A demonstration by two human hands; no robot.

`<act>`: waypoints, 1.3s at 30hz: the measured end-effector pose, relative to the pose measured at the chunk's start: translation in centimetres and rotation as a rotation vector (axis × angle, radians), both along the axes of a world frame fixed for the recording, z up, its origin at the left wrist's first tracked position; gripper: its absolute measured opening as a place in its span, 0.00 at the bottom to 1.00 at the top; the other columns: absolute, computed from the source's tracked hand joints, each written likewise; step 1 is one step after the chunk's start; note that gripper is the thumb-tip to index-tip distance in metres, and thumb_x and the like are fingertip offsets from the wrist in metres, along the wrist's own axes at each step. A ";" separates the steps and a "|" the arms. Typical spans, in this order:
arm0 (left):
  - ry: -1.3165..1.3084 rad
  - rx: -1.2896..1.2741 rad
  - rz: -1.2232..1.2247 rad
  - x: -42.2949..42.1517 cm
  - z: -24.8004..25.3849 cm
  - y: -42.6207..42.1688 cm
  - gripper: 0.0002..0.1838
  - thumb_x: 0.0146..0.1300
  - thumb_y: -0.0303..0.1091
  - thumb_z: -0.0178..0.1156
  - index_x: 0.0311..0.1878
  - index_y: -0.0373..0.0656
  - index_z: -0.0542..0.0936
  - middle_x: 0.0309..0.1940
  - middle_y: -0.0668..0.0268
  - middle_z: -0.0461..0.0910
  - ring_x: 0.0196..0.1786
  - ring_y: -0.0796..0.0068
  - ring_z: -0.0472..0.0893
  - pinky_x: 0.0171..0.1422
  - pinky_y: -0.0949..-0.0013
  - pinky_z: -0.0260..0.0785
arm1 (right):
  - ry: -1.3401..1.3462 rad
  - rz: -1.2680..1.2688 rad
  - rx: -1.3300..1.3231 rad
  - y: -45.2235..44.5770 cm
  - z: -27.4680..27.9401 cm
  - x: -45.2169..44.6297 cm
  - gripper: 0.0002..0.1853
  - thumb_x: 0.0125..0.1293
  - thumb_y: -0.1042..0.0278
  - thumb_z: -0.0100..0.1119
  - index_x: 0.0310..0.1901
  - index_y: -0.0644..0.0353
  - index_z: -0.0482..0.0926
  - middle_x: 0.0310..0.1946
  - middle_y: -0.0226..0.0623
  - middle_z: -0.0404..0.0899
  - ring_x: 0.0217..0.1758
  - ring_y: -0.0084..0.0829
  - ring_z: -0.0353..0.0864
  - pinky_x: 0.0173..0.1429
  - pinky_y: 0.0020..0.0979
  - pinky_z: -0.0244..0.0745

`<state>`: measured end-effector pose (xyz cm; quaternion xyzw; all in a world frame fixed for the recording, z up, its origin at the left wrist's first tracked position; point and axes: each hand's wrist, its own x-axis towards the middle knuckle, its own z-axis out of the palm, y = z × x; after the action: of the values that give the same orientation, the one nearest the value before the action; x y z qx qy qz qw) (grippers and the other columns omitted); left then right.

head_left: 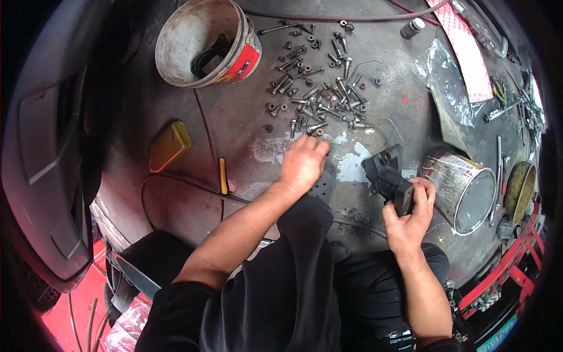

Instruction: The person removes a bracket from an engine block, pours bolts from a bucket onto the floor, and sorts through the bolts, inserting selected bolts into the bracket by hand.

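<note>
At the near edge of a spread of loose bolts and nuts (328, 108) is my left hand (304, 163), its fingers curled down toward the floor. Whatever may be between those fingertips is hidden from view. My right hand (409, 220) grips a black bracket-like part (384, 171) by its blocky near end, thumb on one side and fingers on the other. The part is held above the floor, to the right of my knee. Bolts of different lengths, some with nuts or washers near them, lie on the grey floor beyond my left hand.
A dirty white bucket (170, 44) holding dark parts stands at the far left. A yellow container (171, 146) and a yellow-handled tool (223, 176) lie nearer. On the right are a metal can (446, 176), plastic wrap (451, 76) and several tools. A hose (363, 17) crosses the back.
</note>
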<state>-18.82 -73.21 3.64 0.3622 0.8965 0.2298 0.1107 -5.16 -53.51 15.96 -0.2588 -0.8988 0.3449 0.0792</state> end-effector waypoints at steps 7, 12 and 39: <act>-0.278 -0.214 -0.206 -1.6 0.0 -3.0 0.29 0.61 0.29 0.57 0.67 0.60 0.78 0.39 0.59 0.79 0.49 0.57 0.80 0.54 0.57 0.77 | 0.008 0.015 0.000 0.0 0.0 0.0 0.29 0.42 0.79 0.65 0.52 0.65 0.74 0.49 0.48 0.71 0.52 0.47 0.74 0.58 0.41 0.71; -0.159 -0.164 -0.286 -2.2 -0.1 -0.4 0.19 0.60 0.31 0.55 0.55 0.48 0.83 0.37 0.59 0.81 0.46 0.55 0.82 0.49 0.57 0.78 | 0.003 0.033 0.012 -0.3 0.2 -0.3 0.28 0.41 0.79 0.65 0.51 0.65 0.74 0.48 0.48 0.71 0.51 0.49 0.75 0.56 0.42 0.72; -0.132 -0.058 0.652 -8.6 -0.4 -4.8 0.13 0.62 0.36 0.64 0.49 0.43 0.83 0.43 0.53 0.85 0.49 0.49 0.84 0.53 0.52 0.75 | -0.005 -0.004 0.010 0.4 -0.1 -0.2 0.30 0.42 0.79 0.65 0.53 0.65 0.73 0.48 0.49 0.71 0.51 0.48 0.74 0.57 0.41 0.72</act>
<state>-27.45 -77.99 3.24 0.0372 0.9622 0.2507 0.0995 -5.40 -53.10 15.91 -0.2609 -0.9003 0.3394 0.0789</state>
